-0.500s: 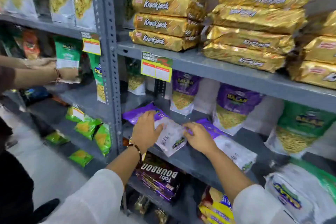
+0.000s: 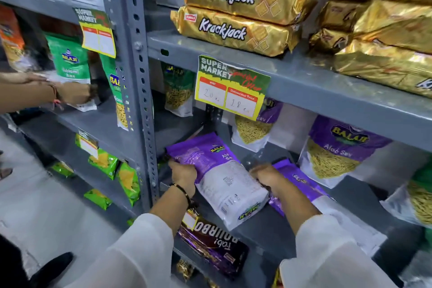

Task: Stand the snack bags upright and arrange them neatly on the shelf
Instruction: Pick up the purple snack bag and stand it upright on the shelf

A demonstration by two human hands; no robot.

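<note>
Grey steel shop shelving (image 2: 304,82), middle tier, and both hands are on one purple Balaji Aloo Sev bag (image 2: 217,177) lying back-side up near the front edge. Left hand (image 2: 183,176) has its grip closed on the bag's left edge around where purple meets white, right hand (image 2: 266,176) is clamped on the opposite edge, so the pouch is pinched between the two and looks slightly lifted at the far end, though I can't say for sure it's off the shelf

Handling-wise I'd guess it's light, puffy and crinkly, glossy film so a bit slippery, and the sev inside crushes easily. Holding by the side seams like this seems right, squeezing the middle would be a bad idea. To stand it you'd want the white bottom gusset down and flattened out

Right beside it, touching the right hand, a second purple bag (image 2: 301,184) also lies flat and will need the same treatment. Behind, upright Aloo Sev bags (image 2: 336,147) already lean on the back wall, so there's a row to line up with. Price tag (image 2: 231,87) hangs down from the shelf above and could snag a tall pouch going up. Krackjack packs (image 2: 233,28) sit overhead, Bourbon biscuits (image 2: 210,243) below. Another person's hand (image 2: 74,93) is working the green bags in the next bay
</note>
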